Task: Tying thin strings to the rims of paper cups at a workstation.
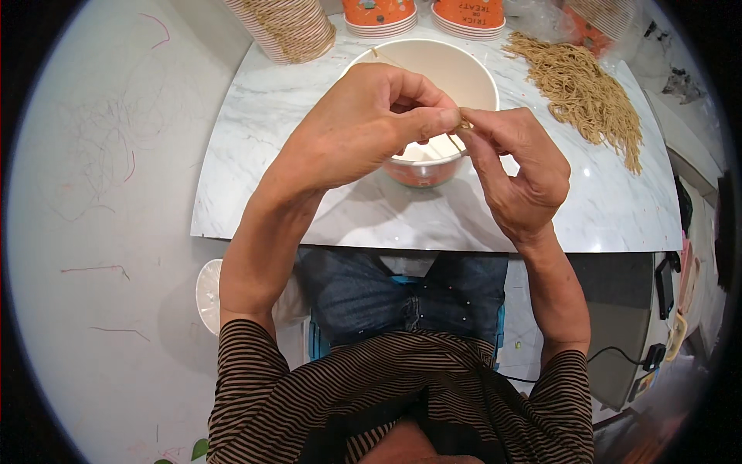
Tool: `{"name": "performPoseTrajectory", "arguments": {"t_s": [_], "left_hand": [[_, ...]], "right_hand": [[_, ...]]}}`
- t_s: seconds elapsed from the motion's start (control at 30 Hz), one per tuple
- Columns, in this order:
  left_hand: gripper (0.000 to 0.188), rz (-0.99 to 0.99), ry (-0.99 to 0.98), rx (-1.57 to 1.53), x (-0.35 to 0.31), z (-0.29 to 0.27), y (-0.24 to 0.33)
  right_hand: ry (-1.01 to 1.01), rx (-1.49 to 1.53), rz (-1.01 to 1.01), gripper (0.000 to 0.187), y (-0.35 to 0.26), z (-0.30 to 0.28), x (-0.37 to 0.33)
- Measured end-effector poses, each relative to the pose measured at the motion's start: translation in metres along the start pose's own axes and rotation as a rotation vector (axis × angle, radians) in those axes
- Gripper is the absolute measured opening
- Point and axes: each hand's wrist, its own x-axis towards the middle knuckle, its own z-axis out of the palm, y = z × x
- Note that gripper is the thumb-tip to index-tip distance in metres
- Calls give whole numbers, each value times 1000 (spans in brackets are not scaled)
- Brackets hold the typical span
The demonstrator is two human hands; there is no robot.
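A white-lined paper bucket (423,175) with an orange printed outside stands on the marble-patterned table in front of me. Over its near right rim, the fingertips of my left hand (352,127) and my right hand (529,166) meet in a pinch. Between them is a thin tan cord (465,124), and a length of it hangs down inside the bucket. Another bit of cord shows at the bucket's far left rim. My left hand covers the left side of the bucket. Whether the cord is knotted is too small to tell.
A heap of tan cords (587,93) lies at the right of the table (263,209). Along the back stand nested buckets with cord handles (290,27), two orange bucket stacks (380,17), and clear plastic wrapping (541,19). A white container (208,298) sits below the table's left side.
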Motion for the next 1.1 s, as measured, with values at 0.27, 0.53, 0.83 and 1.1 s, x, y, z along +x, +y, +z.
{"name": "performPoseTrajectory", "arguments": {"t_s": [0.27,0.53,0.83,1.1], "left_hand": [[33,11,0,18,0,1,-1],[27,-39,-5,-98,-1,5,4],[31,9,22,27,0,5,-1],[20,36,41,131,-1,9,-1]], "right_hand": [[34,-73,-101,25,0,-1,-1],[43,36,105,14,2,1,-5],[51,321,440,7,1,-6,-9],[54,566,601,14,1,-16,-2]]}}
